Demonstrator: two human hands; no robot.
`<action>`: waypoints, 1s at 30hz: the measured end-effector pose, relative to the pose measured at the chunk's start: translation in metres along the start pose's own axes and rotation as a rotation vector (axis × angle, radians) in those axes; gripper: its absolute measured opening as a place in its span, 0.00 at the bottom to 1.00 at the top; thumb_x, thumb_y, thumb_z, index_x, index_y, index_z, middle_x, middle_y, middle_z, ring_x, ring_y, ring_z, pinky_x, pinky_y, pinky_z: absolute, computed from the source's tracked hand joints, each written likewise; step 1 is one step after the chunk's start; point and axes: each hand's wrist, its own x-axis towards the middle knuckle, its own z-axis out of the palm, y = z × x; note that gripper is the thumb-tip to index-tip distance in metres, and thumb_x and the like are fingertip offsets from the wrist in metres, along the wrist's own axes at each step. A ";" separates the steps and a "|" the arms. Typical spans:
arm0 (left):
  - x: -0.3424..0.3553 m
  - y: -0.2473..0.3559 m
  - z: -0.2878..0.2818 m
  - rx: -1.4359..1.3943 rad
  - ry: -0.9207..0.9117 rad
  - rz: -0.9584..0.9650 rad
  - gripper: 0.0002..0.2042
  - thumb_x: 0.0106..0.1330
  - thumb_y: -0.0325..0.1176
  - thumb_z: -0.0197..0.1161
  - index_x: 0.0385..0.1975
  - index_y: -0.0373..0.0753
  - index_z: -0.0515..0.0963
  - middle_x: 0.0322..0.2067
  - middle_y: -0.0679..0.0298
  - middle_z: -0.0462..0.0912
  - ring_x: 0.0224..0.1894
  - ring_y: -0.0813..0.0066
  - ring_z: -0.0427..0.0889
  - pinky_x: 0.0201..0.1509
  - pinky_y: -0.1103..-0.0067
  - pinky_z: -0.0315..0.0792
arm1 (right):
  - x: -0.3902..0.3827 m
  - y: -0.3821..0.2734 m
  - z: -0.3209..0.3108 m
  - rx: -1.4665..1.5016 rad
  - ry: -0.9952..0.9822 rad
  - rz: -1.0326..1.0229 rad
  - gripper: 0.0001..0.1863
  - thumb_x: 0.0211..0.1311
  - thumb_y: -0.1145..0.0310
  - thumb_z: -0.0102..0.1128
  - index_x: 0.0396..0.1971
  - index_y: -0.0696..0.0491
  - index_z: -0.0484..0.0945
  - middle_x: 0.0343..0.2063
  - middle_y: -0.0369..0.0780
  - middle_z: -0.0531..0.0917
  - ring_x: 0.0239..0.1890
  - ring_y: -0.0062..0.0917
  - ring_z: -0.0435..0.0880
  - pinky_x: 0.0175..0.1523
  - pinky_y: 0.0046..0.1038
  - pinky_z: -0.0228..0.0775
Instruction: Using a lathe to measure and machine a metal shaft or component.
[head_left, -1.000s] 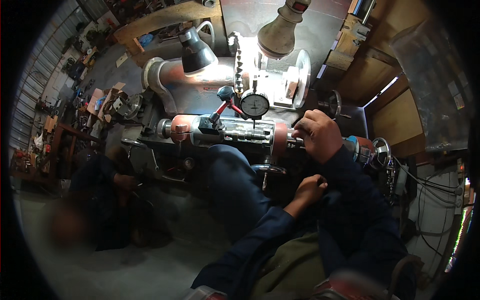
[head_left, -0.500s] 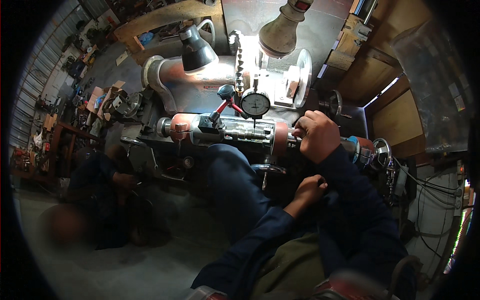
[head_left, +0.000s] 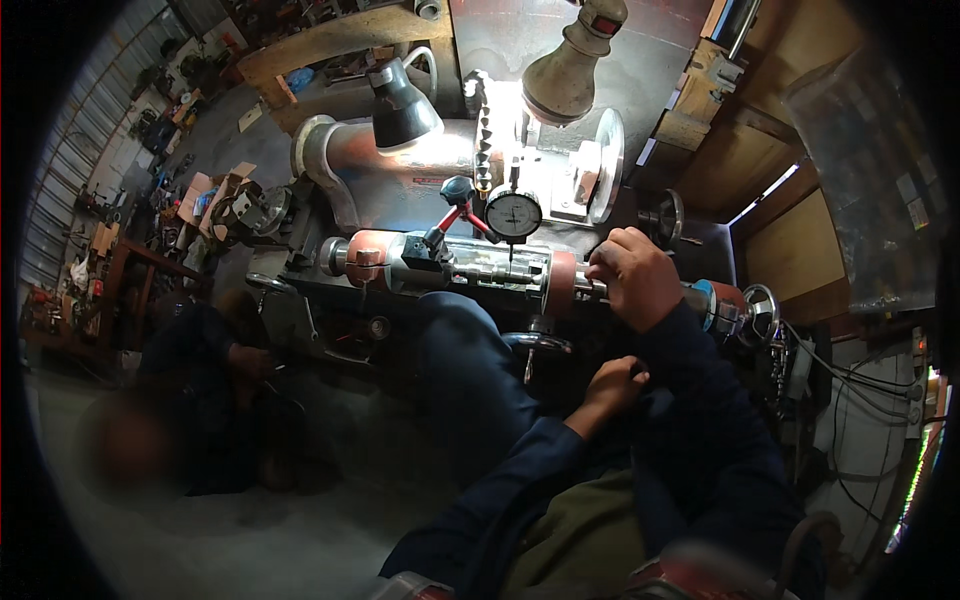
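My right hand (head_left: 637, 278) grips the metal shaft (head_left: 592, 278) just right of a red end housing (head_left: 560, 285) on a grinding-type machine. A dial gauge (head_left: 514, 214) on a red-jointed arm (head_left: 463, 213) stands over a cylindrical workpiece (head_left: 485, 270), its plunger pointing down at it. The arm's black base (head_left: 424, 256) sits on the left part of the assembly. Lower down, my left hand (head_left: 614, 387) rests near my body with fingers curled; what is in them, if anything, is hidden.
Two lamps (head_left: 398, 110) (head_left: 560, 75) hang over the machine. Handwheels (head_left: 760, 315) sit at right, beside cables and wooden panels (head_left: 790, 250). At lower left a co-worker (head_left: 190, 385) crouches holding a thin object. Cluttered parts and cartons (head_left: 215, 200) lie behind them.
The scene has shifted slightly in the view. My right hand stays at the shaft and my left hand remains curled, with little visible movement.
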 end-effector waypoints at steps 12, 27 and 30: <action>0.026 -0.036 0.019 -0.149 0.083 -0.106 0.15 0.61 0.43 0.59 0.43 0.41 0.80 0.44 0.51 0.81 0.49 0.53 0.78 0.54 0.67 0.71 | -0.119 0.116 -0.145 -0.108 0.295 0.559 0.17 0.55 0.73 0.64 0.45 0.59 0.77 0.32 0.40 0.80 0.35 0.26 0.79 0.44 0.25 0.71; 0.035 -0.046 0.033 0.174 -0.227 -0.096 0.24 0.64 0.49 0.55 0.52 0.37 0.73 0.50 0.47 0.76 0.56 0.52 0.73 0.59 0.68 0.67 | -0.250 0.200 -0.149 0.354 -0.087 0.668 0.09 0.63 0.70 0.57 0.37 0.61 0.77 0.28 0.37 0.80 0.31 0.19 0.76 0.39 0.24 0.68; 0.033 -0.043 0.031 0.129 -0.147 -0.076 0.22 0.63 0.47 0.57 0.47 0.34 0.76 0.49 0.47 0.77 0.54 0.52 0.74 0.58 0.66 0.68 | -0.247 0.211 -0.150 0.268 -0.045 0.726 0.07 0.66 0.72 0.54 0.36 0.61 0.76 0.27 0.34 0.79 0.31 0.15 0.74 0.38 0.21 0.66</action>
